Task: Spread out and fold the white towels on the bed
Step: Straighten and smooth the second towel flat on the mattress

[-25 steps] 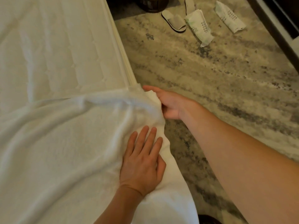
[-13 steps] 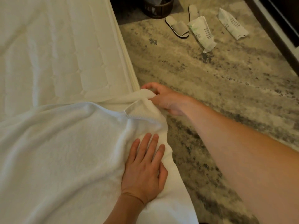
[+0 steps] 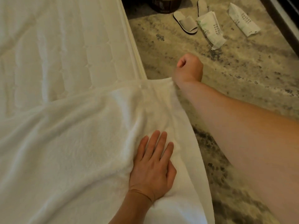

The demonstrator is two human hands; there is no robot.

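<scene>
A white terry towel (image 3: 77, 143) lies spread over the near part of the bed (image 3: 64, 46), and its right edge hangs over the mattress side. My left hand (image 3: 153, 168) rests flat on the towel near that edge, palm down with the fingers slightly apart. My right hand (image 3: 190, 68) is curled into a fist just off the bed, over the floor. The towel's far right corner (image 3: 169, 82) touches the underside of my right wrist, and no cloth shows inside the fist.
The bare quilted mattress stretches away at the upper left. On the mottled carpet (image 3: 226, 78) to the right lie a pair of slippers (image 3: 186, 23) and two wrapped packets (image 3: 210, 28). A dark basket (image 3: 163, 5) stands at the top.
My right hand, which pinched the folded-over towel corner, has drawn it outward and flat and now sits as a fist past the bed edge. My left hand stays pressed on the towel.
</scene>
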